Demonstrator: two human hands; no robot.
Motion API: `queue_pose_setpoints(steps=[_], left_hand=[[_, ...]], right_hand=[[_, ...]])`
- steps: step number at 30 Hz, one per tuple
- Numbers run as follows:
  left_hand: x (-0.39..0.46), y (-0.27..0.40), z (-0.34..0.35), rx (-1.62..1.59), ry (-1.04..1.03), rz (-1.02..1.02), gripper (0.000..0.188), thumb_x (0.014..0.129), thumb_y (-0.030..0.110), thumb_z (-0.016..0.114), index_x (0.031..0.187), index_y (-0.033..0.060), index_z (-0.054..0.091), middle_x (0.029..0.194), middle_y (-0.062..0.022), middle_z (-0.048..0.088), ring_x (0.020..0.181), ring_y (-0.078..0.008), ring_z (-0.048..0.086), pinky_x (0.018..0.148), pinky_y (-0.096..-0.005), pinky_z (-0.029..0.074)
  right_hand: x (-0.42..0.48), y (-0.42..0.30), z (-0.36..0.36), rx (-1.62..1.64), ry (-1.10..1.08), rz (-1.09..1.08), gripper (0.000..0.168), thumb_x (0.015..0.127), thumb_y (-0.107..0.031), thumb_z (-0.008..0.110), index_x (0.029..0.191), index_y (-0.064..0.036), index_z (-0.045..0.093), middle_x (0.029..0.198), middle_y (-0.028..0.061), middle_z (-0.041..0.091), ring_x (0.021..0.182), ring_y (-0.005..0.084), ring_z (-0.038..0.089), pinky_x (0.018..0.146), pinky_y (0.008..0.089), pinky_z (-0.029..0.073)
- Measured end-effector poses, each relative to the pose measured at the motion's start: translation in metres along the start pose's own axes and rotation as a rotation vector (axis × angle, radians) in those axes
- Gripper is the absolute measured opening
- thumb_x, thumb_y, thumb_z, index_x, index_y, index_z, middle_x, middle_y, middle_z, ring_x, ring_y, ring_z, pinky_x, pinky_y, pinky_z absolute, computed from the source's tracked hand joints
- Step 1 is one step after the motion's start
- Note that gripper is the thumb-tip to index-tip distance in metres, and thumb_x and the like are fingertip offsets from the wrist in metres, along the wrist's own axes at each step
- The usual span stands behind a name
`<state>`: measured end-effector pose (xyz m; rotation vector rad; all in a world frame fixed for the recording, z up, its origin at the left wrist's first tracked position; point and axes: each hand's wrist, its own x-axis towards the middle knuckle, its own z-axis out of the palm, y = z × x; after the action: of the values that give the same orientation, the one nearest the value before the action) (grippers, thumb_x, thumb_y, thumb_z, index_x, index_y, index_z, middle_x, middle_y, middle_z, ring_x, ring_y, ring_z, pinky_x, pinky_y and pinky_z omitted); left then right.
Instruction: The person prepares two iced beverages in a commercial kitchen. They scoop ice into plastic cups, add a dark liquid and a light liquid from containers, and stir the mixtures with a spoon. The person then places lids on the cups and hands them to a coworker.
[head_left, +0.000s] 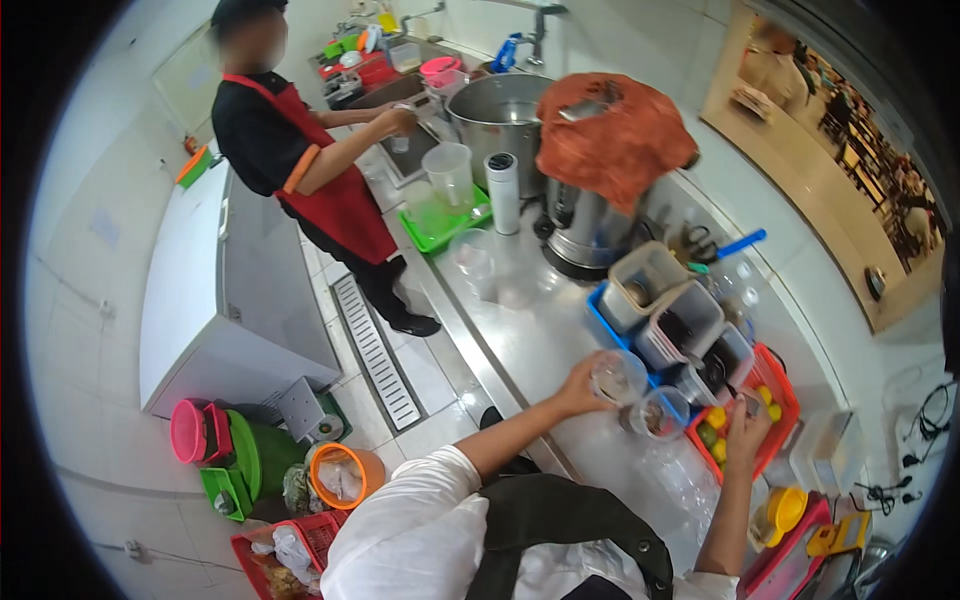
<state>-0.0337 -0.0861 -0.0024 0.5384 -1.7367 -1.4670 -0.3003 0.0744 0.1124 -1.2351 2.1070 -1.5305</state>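
My left hand (581, 388) grips a clear plastic cup (619, 377) over the steel counter. Beside it, nearer my right side, stands a second clear cup (660, 413) with some dark contents at the bottom. My right hand (748, 424) holds the end of a dark utensil handle (731, 389), probably a spoon's. That handle leans into a plastic container of dark contents (718, 363); its lower end is hidden. Next to this are another tub of dark contents (679, 326) and a beige tub (646, 289), grouped in a blue tray (598, 306).
A red basket (784, 382) of green and yellow citrus fruit adjoins the containers. Behind stand a steel urn (577, 247) under an orange-red cloth (607, 139), a white bottle (502, 193) and a large pot (499, 124). A co-worker (300, 157) in a red apron handles a cup at the sink.
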Motion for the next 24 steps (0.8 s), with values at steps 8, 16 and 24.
queue_pose_setpoints(steps=[8,16,24], left_hand=[[0.019,0.042,-0.125,0.194,-0.795,-0.329,0.092,0.06,0.024,0.084,0.134,0.0004,0.035,0.129,-0.0212,0.045,0.119,-0.0283,0.046,0.099,-0.0365,0.038],[0.101,0.094,-0.431,-0.396,-1.149,-0.505,0.037,0.076,0.004,0.07,0.11,-0.0034,0.057,0.092,-0.0132,0.065,0.085,-0.0159,0.064,0.071,-0.0267,0.053],[0.145,0.096,-0.55,-0.494,-1.079,-0.364,0.034,0.076,0.002,0.07,0.107,-0.005,0.059,0.084,-0.0123,0.066,0.077,-0.0152,0.065,0.066,-0.0263,0.052]], right_hand=[[0.014,0.016,0.019,-0.33,0.105,0.405,0.033,0.084,-0.018,0.06,0.107,0.005,0.059,0.095,0.0109,0.062,0.084,0.0157,0.057,0.075,0.0285,0.044],[0.032,-0.198,0.228,-0.184,0.353,-0.04,0.027,0.083,-0.006,0.053,0.109,-0.001,0.052,0.105,0.0083,0.053,0.097,0.0187,0.049,0.083,0.0301,0.041],[0.168,-0.202,0.617,-0.278,-0.745,-0.147,0.051,0.079,-0.022,0.068,0.122,-0.002,0.048,0.116,0.0109,0.051,0.109,0.0173,0.047,0.091,0.0286,0.039]])
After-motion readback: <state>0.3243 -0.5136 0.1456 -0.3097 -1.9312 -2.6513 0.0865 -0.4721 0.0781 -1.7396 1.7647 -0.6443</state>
